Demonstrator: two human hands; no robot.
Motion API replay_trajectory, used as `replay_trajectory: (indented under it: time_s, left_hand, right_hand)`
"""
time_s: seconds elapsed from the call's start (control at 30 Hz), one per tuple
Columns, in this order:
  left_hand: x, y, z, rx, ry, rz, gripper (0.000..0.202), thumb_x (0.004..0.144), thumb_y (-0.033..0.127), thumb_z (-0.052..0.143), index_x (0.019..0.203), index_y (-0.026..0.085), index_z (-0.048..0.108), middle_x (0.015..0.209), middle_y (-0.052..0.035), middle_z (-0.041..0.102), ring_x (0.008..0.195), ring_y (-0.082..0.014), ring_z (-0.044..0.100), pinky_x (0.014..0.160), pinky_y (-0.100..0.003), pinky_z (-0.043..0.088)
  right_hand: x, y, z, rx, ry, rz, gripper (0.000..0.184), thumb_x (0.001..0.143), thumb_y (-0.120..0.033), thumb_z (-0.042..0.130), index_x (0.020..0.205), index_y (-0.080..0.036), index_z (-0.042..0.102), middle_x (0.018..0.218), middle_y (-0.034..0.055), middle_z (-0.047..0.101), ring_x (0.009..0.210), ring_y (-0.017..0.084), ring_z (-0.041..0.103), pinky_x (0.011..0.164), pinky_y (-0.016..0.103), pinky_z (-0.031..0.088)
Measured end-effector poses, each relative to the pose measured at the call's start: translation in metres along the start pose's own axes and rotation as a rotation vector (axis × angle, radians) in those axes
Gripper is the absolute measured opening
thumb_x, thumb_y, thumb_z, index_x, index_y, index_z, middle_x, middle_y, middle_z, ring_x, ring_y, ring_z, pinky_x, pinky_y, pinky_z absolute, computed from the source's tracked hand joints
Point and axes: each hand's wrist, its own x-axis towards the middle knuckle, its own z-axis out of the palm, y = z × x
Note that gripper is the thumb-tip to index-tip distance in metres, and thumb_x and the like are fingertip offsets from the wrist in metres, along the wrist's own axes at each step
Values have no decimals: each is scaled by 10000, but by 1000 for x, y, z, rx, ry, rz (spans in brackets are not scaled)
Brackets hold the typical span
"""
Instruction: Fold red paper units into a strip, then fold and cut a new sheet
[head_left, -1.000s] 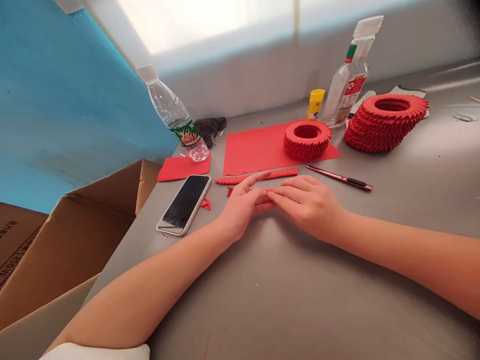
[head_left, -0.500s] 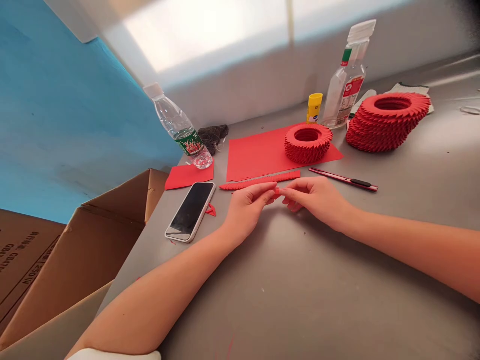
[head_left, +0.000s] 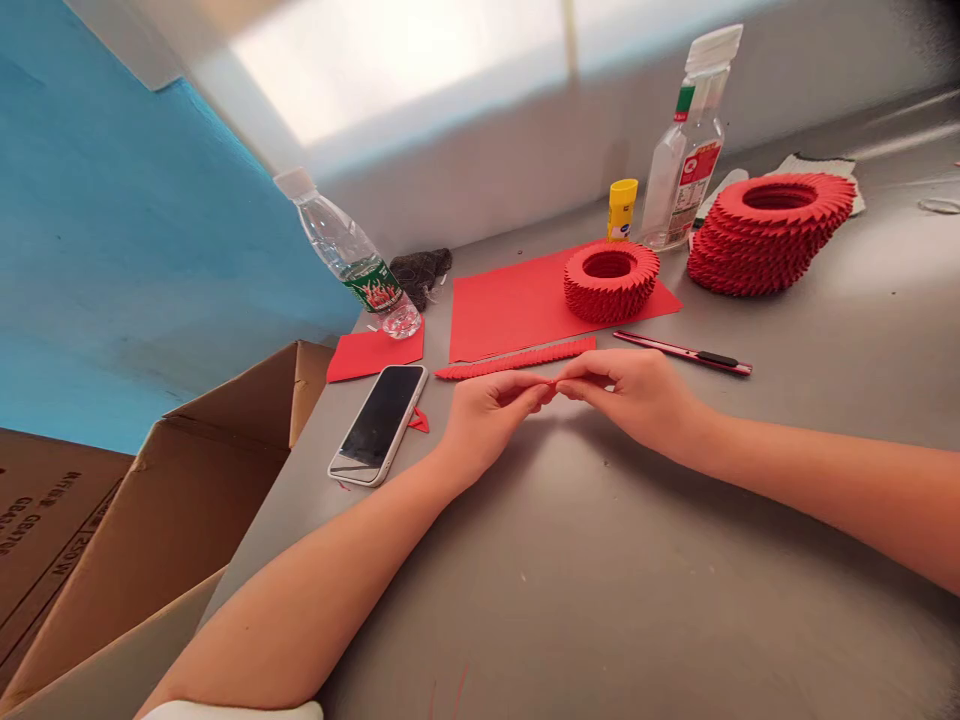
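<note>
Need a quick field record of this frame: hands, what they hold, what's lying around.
left hand: pinches red paper piece at the fingertips
right hand: pinches the same piece from the other side
grip: both shut on it
behind hands: strip of folded red units; utility knife
left of hands: phone, screen up
farther back: red paper sheet bearing small paper ring; larger ring stack; glue stick; water bottle; clear bottle
surface: grey table
left edge: open cardboard box
</note>
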Motion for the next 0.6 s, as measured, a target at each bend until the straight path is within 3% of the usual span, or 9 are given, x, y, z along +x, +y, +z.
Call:
replay_trajectory:
  time_s: [0.13, 0.2, 0.47, 0.6]
  left_hand:
    - [-1, 2, 1, -21, 32, 20, 158, 760, 286, 606, 814, 149, 662, 754, -31, 672, 724, -148, 620, 701, -285, 515]
    - [-1, 4, 1, -47, 4, 6, 146, 763, 272, 602, 814, 141, 643, 758, -35, 668, 729, -147, 622, 712, -292, 514]
    - [-2, 6, 5, -166, -43, -104, 152, 766, 290, 607, 828, 158, 565, 787, -36, 664, 828, -187, 644, 702, -312, 528]
    - [-3, 7, 8, -118, -30, -139, 150, 747, 274, 622, 815, 142, 602, 849, -61, 660, 859, -207, 633, 701, -309, 528]
  right_hand:
    - [0, -2, 1, 173, -5, 131, 142, 771, -307, 569, 727, -198, 647, 673, -8, 649, 605, 128, 567, 523, 245, 420]
    - [-1, -3, 2, 182, -2, 126, 142, 770, -302, 573, 717, -191, 644, 673, -6, 648, 609, 128, 568, 542, 249, 431]
    - [-3, -5, 7, 73, 80, -32, 67, 789, -246, 552, 783, -196, 597, 761, 2, 648, 691, 127, 588, 571, 234, 472]
    - [-4, 2, 12, -139, 149, -296, 77, 785, -145, 524, 797, -195, 582, 792, 22, 651, 751, 148, 592, 648, 271, 479]
